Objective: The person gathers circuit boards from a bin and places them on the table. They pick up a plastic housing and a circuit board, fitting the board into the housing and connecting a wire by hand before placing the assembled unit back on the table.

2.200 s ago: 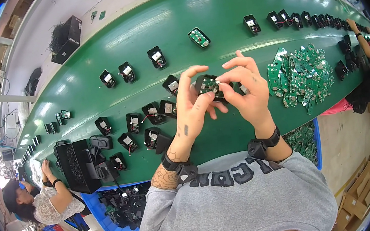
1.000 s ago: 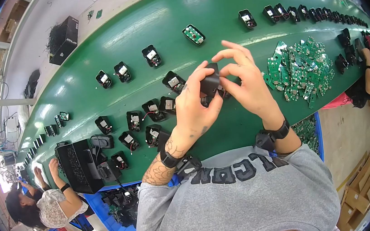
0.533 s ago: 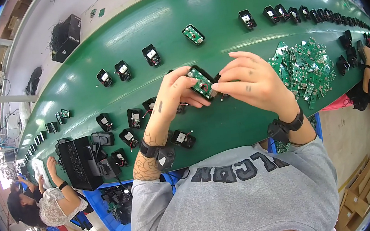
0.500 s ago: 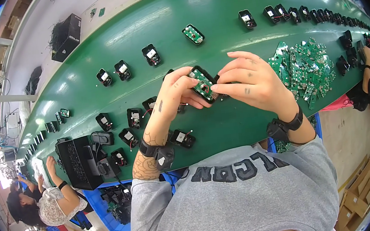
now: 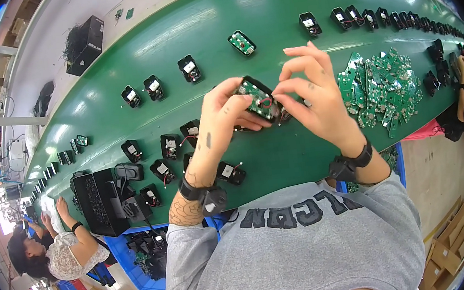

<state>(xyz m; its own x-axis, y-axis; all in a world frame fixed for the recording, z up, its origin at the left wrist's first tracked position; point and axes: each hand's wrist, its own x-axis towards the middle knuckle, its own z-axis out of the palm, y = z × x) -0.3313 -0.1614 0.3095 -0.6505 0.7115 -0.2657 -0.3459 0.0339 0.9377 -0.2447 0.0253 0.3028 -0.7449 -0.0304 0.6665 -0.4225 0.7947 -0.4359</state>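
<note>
My left hand [image 5: 226, 106] grips a black plastic housing [image 5: 248, 80] tilted up over the table, its thumb on the face. Inside the housing lies a green circuit board [image 5: 255, 95] with a red wire [image 5: 265, 101] looped near its right end. At the housing's right edge, my right hand [image 5: 313, 95] brings thumb and index finger together in a pinch, the other fingers raised. Whatever sits between those fingertips is too small to make out. Beyond them, a similar housing with a board [image 5: 242, 43] rests on the green table [image 5: 285, 162].
Loose green circuit boards [image 5: 381, 88] are heaped at right. Open black housings [image 5: 189, 68] stand in rows along the far side and at left. A black bin [image 5: 94, 203] sits near a blue crate [image 5: 120, 255]. Co-workers [image 5: 71, 252] are at the left and far right.
The housing has shifted slightly right and nearer. My right thumb and index finger have closed together at its edge, while the other fingers have lifted. The red wire's loop looks wider.
</note>
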